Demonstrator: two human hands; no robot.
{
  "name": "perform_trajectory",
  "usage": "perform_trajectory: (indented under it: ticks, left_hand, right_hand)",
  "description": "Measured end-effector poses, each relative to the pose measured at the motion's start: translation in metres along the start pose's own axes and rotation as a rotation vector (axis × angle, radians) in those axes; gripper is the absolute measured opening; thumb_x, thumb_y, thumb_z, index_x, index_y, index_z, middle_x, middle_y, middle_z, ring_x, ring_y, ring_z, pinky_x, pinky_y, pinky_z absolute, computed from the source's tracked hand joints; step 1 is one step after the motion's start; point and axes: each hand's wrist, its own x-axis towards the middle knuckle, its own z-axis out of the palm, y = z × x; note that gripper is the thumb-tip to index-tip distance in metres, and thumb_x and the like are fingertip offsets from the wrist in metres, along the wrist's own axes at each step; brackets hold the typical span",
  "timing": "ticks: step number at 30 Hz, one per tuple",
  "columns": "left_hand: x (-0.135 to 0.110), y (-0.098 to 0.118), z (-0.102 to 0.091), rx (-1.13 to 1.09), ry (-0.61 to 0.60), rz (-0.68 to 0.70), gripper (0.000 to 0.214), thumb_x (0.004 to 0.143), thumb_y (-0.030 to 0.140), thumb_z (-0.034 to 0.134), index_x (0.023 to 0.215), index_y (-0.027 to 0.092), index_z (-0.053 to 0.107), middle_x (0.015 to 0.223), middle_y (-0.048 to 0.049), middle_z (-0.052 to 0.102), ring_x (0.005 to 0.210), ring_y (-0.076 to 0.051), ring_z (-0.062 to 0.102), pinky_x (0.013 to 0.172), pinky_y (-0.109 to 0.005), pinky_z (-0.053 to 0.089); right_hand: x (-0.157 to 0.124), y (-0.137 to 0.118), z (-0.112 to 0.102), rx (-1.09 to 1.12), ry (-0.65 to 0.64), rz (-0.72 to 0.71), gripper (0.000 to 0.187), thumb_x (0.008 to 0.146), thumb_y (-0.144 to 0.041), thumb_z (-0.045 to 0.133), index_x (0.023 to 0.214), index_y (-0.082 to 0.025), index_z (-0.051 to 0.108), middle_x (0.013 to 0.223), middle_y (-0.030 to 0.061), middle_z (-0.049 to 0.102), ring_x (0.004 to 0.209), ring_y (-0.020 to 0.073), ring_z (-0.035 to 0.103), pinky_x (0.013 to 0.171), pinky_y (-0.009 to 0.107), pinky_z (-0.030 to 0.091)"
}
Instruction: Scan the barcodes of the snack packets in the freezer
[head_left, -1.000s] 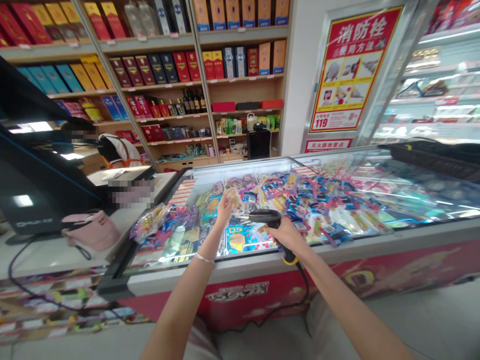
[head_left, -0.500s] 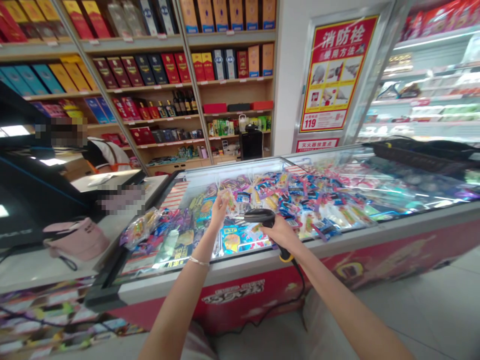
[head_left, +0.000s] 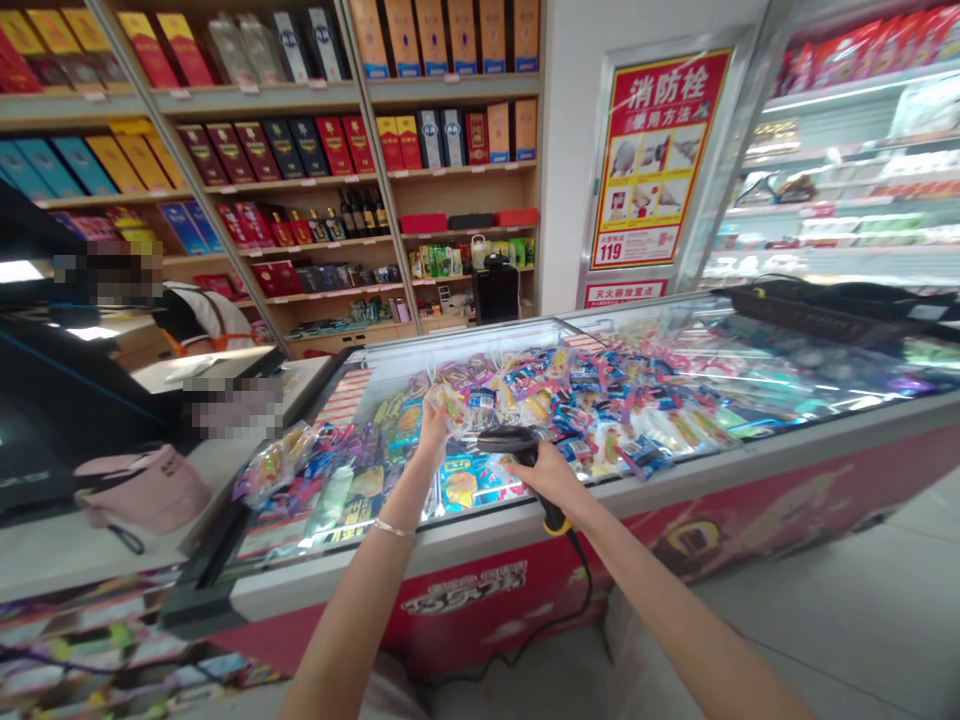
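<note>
My right hand (head_left: 553,472) is wrapped round the handle of a black barcode scanner (head_left: 508,440). The scanner's head points left, and its yellow-tipped handle end trails a black cable. Just left of the scanner, my left hand (head_left: 433,428) pinches a small clear snack packet (head_left: 453,406) with colourful contents. Both hands are above the glass top of a chest freezer (head_left: 442,537). Many small wrapped snacks (head_left: 592,375) in blue, purple and clear packaging lie heaped around and beyond my hands. Another pile of snack packets (head_left: 281,465) lies at the freezer's left end.
A counter with a pink bag (head_left: 142,487) and a dark monitor stands to the left. A person (head_left: 199,315) is behind it. Shelves of boxed bottles (head_left: 300,150) line the back wall. A black tray-like object (head_left: 810,315) rests on the freezer's far right.
The view has shifted slightly, so the scene sits a little further left. My left hand still holds the packet and my right hand still grips the scanner, nearly unmoved against the freezer.
</note>
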Motion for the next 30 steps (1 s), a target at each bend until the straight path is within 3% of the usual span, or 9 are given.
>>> perform_trajectory:
  ticks: [3, 7, 14, 20, 30]
  left_hand:
    - [0.0, 0.001, 0.001, -0.082, -0.064, -0.095, 0.055, 0.066, 0.033, 0.075, 0.114, 0.023, 0.05, 0.087, -0.0011, 0.064, 0.072, -0.013, 0.063, 0.07, -0.029, 0.051]
    - [-0.004, 0.004, 0.003, -0.104, -0.113, -0.065, 0.067, 0.057, 0.022, 0.08, 0.116, 0.024, 0.049, 0.093, -0.0005, 0.063, 0.079, -0.013, 0.063, 0.073, -0.029, 0.052]
    - [-0.01, 0.009, 0.005, -0.082, -0.115, -0.078, 0.099, 0.064, 0.025, 0.078, 0.141, 0.047, 0.019, 0.13, -0.003, 0.053, 0.095, -0.019, 0.062, 0.072, -0.033, 0.056]
    - [-0.011, 0.01, 0.004, -0.072, -0.176, -0.038, 0.104, 0.067, 0.025, 0.077, 0.144, 0.049, 0.011, 0.14, -0.0054, 0.045, 0.096, -0.021, 0.063, 0.069, -0.034, 0.057]
    - [-0.014, 0.012, 0.007, 0.001, -0.249, 0.068, 0.101, 0.07, 0.024, 0.073, 0.147, 0.041, 0.01, 0.136, -0.0093, 0.049, 0.097, -0.02, 0.061, 0.072, -0.031, 0.056]
  right_hand:
    - [-0.002, 0.0, 0.002, 0.259, -0.115, 0.024, 0.014, 0.072, -0.025, 0.061, 0.083, -0.016, 0.061, 0.059, -0.0002, 0.061, 0.052, 0.0135, 0.056, 0.05, 0.024, 0.044]
    - [-0.011, -0.004, 0.0, 0.45, -0.227, -0.015, 0.018, 0.071, -0.028, 0.064, 0.084, -0.016, 0.063, 0.074, 0.0025, 0.065, 0.058, 0.0125, 0.057, 0.054, 0.024, 0.048]
    - [-0.017, -0.002, 0.0, 0.419, -0.132, -0.077, 0.031, 0.064, -0.039, 0.073, 0.082, -0.015, 0.065, 0.058, -0.0026, 0.057, 0.052, 0.0128, 0.054, 0.051, 0.026, 0.046]
    - [-0.015, -0.003, 0.004, 0.369, -0.093, -0.086, 0.029, 0.064, -0.039, 0.072, 0.078, -0.015, 0.065, 0.06, -0.0011, 0.06, 0.053, 0.0134, 0.055, 0.053, 0.026, 0.046]
    - [-0.012, -0.006, 0.006, 0.36, -0.067, -0.055, 0.028, 0.065, -0.039, 0.072, 0.075, -0.014, 0.066, 0.055, -0.001, 0.059, 0.05, 0.0135, 0.054, 0.051, 0.026, 0.043]
